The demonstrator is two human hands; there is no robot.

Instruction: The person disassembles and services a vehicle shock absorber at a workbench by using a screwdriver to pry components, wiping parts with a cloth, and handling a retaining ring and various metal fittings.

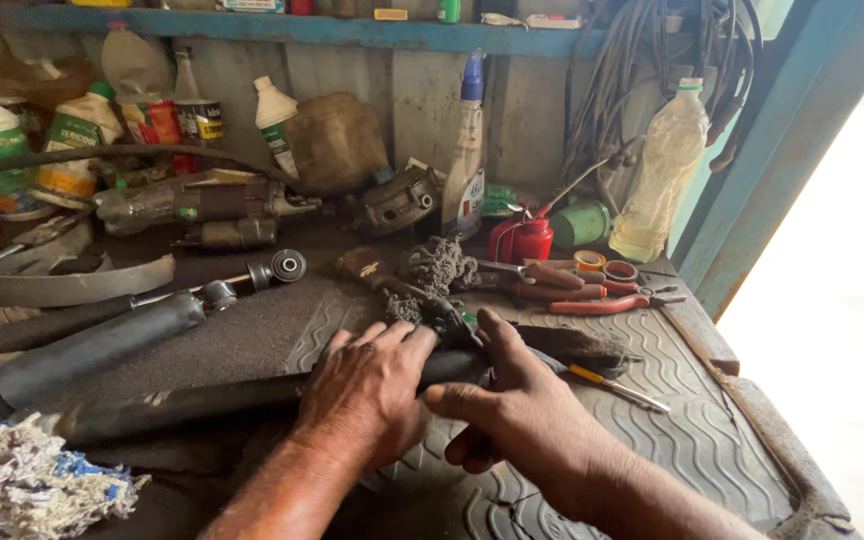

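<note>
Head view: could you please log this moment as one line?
left hand: rests on dark tube | right hand: grips tube end | red pliers: behind, on ribbed mat

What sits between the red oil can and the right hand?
In the head view, red-handled pliers and a greasy dark rag clump lie between the red oil can and the right hand, on the ribbed rubber mat.

Labelled plastic bottles (274, 122) along the back wall

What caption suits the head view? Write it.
Left hand and right hand grip a long black cylindrical shock absorber on a ribbed rubber mat.
</note>
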